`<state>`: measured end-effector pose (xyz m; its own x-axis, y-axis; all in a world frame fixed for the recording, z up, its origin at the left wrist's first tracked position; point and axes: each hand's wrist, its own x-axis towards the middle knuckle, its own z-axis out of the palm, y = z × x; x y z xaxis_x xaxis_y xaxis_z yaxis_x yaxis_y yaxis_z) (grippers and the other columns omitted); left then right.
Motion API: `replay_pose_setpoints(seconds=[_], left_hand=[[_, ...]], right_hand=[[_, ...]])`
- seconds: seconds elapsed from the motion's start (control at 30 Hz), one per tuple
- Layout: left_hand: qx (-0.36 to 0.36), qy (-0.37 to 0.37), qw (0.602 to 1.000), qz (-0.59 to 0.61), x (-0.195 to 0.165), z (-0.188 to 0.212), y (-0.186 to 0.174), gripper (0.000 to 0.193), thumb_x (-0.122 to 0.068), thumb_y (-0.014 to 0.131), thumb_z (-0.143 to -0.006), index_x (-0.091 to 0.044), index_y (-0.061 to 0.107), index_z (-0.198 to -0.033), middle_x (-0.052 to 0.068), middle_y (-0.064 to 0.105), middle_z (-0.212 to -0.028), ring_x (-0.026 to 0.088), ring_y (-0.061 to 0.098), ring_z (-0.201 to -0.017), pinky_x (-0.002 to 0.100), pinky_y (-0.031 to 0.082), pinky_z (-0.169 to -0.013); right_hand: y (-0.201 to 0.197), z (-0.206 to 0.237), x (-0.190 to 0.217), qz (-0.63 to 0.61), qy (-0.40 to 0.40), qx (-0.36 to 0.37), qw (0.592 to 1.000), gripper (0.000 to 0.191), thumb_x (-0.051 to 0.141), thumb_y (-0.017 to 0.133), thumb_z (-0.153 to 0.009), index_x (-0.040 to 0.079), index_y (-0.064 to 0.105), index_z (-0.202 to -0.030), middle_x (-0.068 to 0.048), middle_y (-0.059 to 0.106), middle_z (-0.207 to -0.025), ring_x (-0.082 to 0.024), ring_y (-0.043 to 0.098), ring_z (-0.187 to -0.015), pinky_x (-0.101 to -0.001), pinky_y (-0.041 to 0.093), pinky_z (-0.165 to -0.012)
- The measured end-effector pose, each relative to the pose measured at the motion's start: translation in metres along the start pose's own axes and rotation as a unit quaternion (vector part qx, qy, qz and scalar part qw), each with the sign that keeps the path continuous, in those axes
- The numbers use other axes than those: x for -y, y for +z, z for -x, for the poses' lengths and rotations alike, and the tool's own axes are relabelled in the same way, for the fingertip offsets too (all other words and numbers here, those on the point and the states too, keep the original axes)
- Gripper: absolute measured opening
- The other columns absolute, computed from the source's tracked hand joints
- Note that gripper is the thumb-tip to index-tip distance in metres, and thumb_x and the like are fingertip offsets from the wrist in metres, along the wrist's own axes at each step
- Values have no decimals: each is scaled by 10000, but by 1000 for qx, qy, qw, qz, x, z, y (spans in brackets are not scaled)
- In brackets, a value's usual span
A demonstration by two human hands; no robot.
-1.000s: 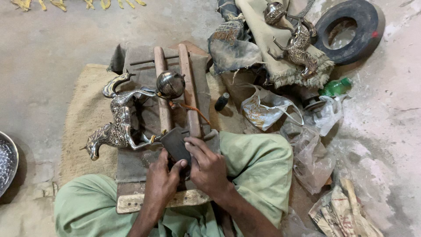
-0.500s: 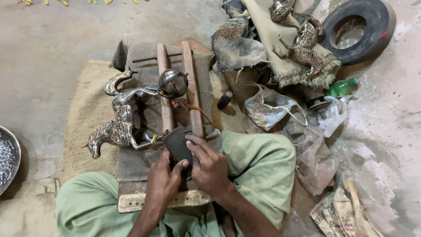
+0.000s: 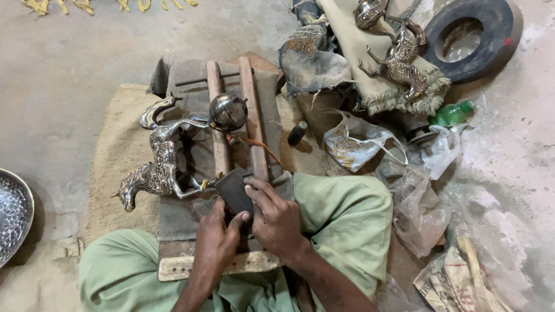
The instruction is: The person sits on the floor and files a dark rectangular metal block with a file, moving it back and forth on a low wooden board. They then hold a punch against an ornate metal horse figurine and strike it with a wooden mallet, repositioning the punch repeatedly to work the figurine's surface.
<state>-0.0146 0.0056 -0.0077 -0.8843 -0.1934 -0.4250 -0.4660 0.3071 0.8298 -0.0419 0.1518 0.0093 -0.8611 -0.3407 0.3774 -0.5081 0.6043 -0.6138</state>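
Gripping dark block: left hand, right hand clenched; metal deer just beside.

**Both hands bunched up close, low in the lap**

Left hand comes up from the bottom edge, forearm bare, fingers curled inward with the thumb pressing toward the other hand. Right hand sits just beside it, touching, wrist bent, fingers spread and pressing down flat. Both forearms angle in from below and meet in the middle. Knees are spread wide in green cloth either side.
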Motion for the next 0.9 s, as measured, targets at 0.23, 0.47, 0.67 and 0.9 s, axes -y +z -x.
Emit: replay_pose_setpoints(seconds=[0.23,0.47,0.67,0.9], left_hand=[[-17,55,998,-3,0,1,-1,433,-249,719,-869,-51,614,-1239,183,795,-809,281,797,-658,434,625,-617],[-45,108,993,18,-2,3,-1,404,-200,732,-852,-56,632,-1217,187,793,-835,283,796,-723,444,608,-640],[-30,62,998,-4,-3,3,-1,397,-210,738,-856,-78,633,-1216,188,800,-847,303,804,-729,447,614,-679],[-44,103,994,-3,-4,4,-3,421,-211,738,-854,-46,640,-1228,190,796,-845,280,793,-722,450,611,-657]], right_hand=[[-24,42,4,6,-6,-17,1000,369,-92,607,-783,-2,708,-1126,-118,720,-1255,-332,767,-991,-386,634,-789],[-2,4,-1,-5,-5,-15,1000,329,-76,637,-819,0,705,-1132,-112,726,-1266,-345,753,-957,-404,616,-769],[-17,34,-3,-1,-6,-10,1000,346,-73,618,-818,1,699,-1146,-111,706,-1280,-348,752,-1018,-397,623,-810],[-3,15,0,-3,4,-26,1000,292,-73,626,-850,-1,701,-1122,-108,721,-1254,-332,757,-991,-392,624,-791]])
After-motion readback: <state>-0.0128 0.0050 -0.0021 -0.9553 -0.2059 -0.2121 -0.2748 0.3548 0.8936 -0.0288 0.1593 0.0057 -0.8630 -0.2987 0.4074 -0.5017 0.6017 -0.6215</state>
